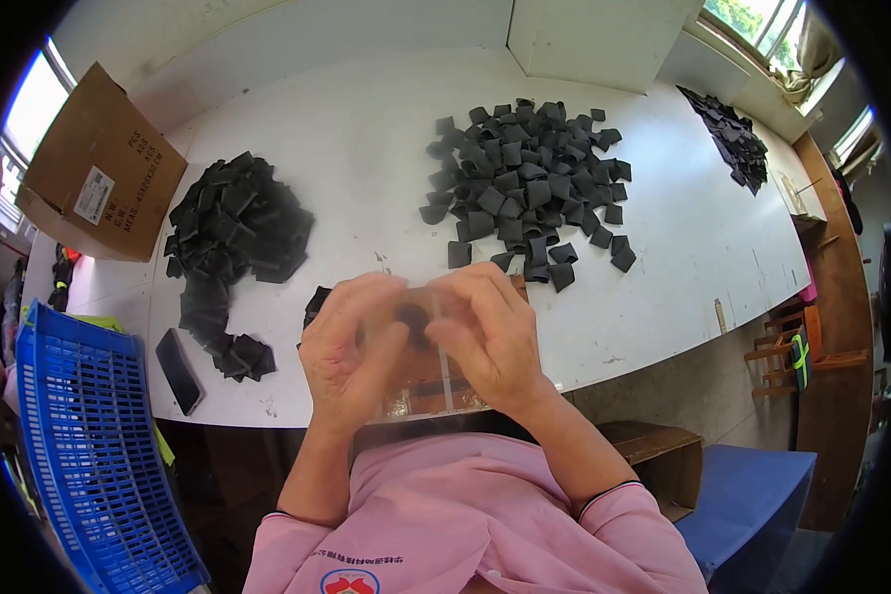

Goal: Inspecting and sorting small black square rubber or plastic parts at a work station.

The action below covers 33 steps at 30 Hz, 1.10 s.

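Note:
My left hand [344,342] and my right hand [490,337] face each other at the near table edge, fingers curled and smeared by motion. Between their thumbs shows a small, blurred black piece [413,319], perhaps fabric; whether either hand grips it cannot be told. Below them lies a brown board [425,371] with a pale strip across it, partly covered by the hands. Some black material [315,305] peeks out beside my left hand. Beyond my right hand spreads a heap of small, folded black pieces [534,178]. Flat black pieces [237,218] are piled to the left.
A cardboard box [99,173] stands at the far left of the white table [366,148]. A phone [178,371] lies near the left edge, beside a blue plastic basket [89,445]. More black pieces [727,139] lie far right. A blue stool [752,495] is at lower right.

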Each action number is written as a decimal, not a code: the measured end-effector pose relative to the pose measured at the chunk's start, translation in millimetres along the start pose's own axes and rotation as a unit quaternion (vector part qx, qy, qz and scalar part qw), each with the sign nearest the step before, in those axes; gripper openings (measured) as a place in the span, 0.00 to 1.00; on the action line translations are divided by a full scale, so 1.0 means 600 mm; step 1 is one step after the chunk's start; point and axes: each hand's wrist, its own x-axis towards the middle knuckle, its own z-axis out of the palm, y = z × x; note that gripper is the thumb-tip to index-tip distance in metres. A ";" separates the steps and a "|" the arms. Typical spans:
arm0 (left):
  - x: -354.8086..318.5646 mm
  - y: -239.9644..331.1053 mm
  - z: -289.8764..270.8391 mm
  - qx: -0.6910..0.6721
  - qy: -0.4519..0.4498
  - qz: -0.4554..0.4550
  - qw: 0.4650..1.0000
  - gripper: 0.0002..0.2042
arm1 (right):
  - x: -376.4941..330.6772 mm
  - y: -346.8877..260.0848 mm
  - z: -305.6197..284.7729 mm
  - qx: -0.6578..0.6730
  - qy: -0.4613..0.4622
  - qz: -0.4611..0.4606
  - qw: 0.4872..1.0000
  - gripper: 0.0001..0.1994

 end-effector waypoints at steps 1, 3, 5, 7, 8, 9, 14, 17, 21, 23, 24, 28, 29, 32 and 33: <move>0.002 0.000 -0.005 0.020 -0.067 0.026 0.997 0.10 | -0.003 -0.007 0.001 -0.001 0.000 0.000 1.000 0.15; -0.001 0.002 0.002 0.002 -0.038 -0.011 0.999 0.06 | -0.009 -0.018 0.007 -0.082 -0.028 -0.023 0.996 0.17; -0.006 -0.005 0.004 -0.097 0.018 -0.034 0.995 0.05 | -0.007 -0.012 0.017 -0.091 -0.012 -0.055 0.994 0.17; -0.009 -0.003 0.006 -0.173 0.057 -0.062 0.981 0.04 | -0.003 -0.014 0.022 -0.083 0.002 -0.074 0.994 0.16; -0.011 -0.003 0.005 -0.247 0.097 -0.089 0.960 0.03 | 0.000 -0.016 0.023 -0.081 0.001 -0.076 0.994 0.16; -0.014 -0.005 0.005 -0.246 0.099 -0.088 0.960 0.03 | 0.005 -0.019 0.024 -0.084 0.003 -0.073 0.994 0.15; -0.029 -0.008 0.004 -0.402 0.138 -0.180 0.887 0.04 | 0.010 -0.021 0.026 -0.087 0.014 -0.058 0.994 0.10; -0.037 -0.012 0.008 -0.370 0.131 -0.178 0.902 0.04 | 0.003 -0.007 0.030 -0.011 -0.014 -0.007 1.000 0.07; -0.039 -0.017 0.004 -0.354 0.109 -0.163 0.915 0.04 | 0.000 -0.005 0.034 0.001 -0.008 0.008 1.000 0.07; -0.033 -0.011 0.007 -0.401 0.124 -0.168 0.892 0.03 | 0.007 -0.009 0.029 -0.007 -0.021 0.012 1.000 0.07; -0.031 -0.013 0.008 -0.399 0.128 -0.169 0.892 0.03 | 0.014 -0.014 0.025 -0.022 -0.023 -0.006 0.999 0.07; -0.037 -0.014 0.010 -0.430 0.144 -0.184 0.872 0.03 | 0.013 -0.007 0.023 -0.032 -0.046 -0.020 0.998 0.08; -0.040 -0.014 0.010 -0.411 0.135 -0.174 0.885 0.04 | 0.008 -0.002 0.026 -0.031 -0.049 -0.020 0.998 0.08; -0.041 -0.017 0.005 -0.353 0.107 -0.136 0.919 0.04 | -0.006 0.005 0.035 0.007 -0.025 -0.010 1.000 0.08; -0.038 -0.015 0.003 -0.351 0.114 -0.135 0.919 0.04 | -0.007 0.005 0.038 -0.007 -0.014 -0.019 1.000 0.08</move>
